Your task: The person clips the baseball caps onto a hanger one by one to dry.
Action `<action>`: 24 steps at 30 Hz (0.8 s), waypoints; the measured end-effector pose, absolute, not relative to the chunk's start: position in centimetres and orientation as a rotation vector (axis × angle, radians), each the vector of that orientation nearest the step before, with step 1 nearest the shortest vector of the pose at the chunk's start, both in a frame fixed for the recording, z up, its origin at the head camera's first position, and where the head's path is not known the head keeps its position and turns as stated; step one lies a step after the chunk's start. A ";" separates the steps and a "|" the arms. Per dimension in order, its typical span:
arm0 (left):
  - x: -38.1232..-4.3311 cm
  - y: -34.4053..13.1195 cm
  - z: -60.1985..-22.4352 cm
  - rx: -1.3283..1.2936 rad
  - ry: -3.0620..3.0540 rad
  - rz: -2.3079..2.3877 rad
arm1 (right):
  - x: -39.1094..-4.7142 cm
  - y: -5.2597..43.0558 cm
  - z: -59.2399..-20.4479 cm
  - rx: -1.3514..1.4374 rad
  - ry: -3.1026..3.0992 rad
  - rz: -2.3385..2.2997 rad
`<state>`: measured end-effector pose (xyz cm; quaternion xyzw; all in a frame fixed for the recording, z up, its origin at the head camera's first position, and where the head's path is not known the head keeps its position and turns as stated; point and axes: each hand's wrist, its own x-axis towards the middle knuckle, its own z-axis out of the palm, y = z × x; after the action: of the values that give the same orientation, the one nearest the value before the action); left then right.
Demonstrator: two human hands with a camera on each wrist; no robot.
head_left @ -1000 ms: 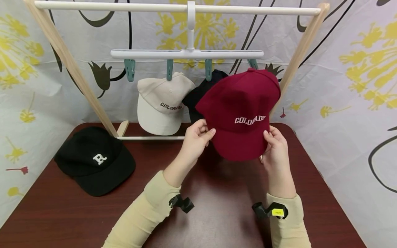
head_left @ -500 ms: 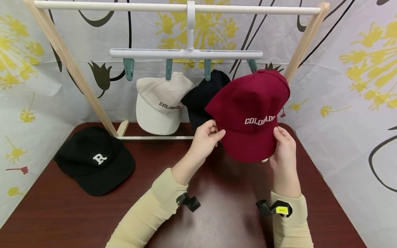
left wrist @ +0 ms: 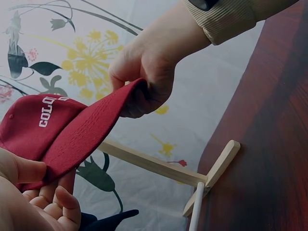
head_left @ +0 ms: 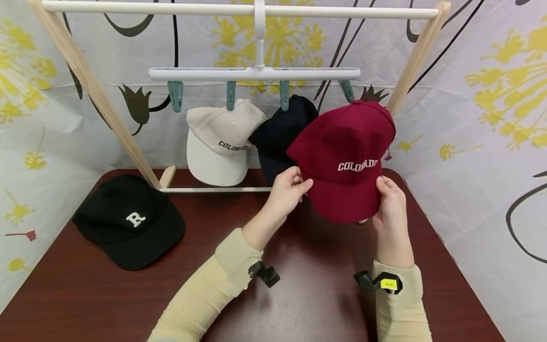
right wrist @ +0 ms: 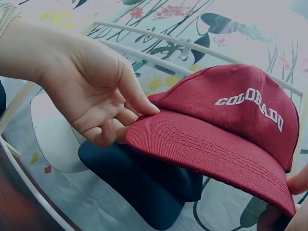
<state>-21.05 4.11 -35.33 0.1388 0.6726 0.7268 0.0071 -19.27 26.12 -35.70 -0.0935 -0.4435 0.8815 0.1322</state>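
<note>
A dark red baseball cap (head_left: 342, 147) with white COLORADO lettering is held up in front of the hanger's right end. My left hand (head_left: 288, 191) pinches the left side of its brim, thumb on top, as the right wrist view also shows. On the brim's other side, my right hand (head_left: 392, 204) grips the edge between thumb and fingers. The cap's crown comes right up to the lower tip of the rightmost green clip (head_left: 346, 91). Behind it, a navy cap (head_left: 278, 137) hangs from another clip, partly covered by the red one.
A white hanger (head_left: 256, 73) hooks over the white top bar (head_left: 171, 8) of a wooden-legged rack. From it hangs a cream COLORADO cap (head_left: 222, 142); the leftmost clip (head_left: 175, 96) holds nothing. A black cap (head_left: 132, 223) with a white R lies on the brown table (head_left: 205, 280).
Both hands have carried the red cap to the right, then slightly down, its crown now below the rightmost clip's tip. More of the navy cap shows.
</note>
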 end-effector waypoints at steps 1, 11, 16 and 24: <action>-21.1 4.2 -35.4 0.431 2.107 2.270 | -19.3 26.2 -35.7 -0.281 -1.292 2.556; -21.8 5.0 -35.7 0.401 2.119 2.249 | -19.7 26.9 -36.3 -0.275 -1.310 2.563; -22.1 5.2 -36.0 0.382 2.106 2.242 | -20.0 27.1 -36.6 -0.265 -1.318 2.573; -22.4 5.1 -36.2 0.369 2.122 2.221 | -20.4 27.3 -37.2 -0.326 -1.306 2.596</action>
<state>-22.42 5.15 -36.23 0.1193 0.6856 0.7178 0.0239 -20.42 27.29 -37.16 -0.1107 -0.4439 0.8826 0.1084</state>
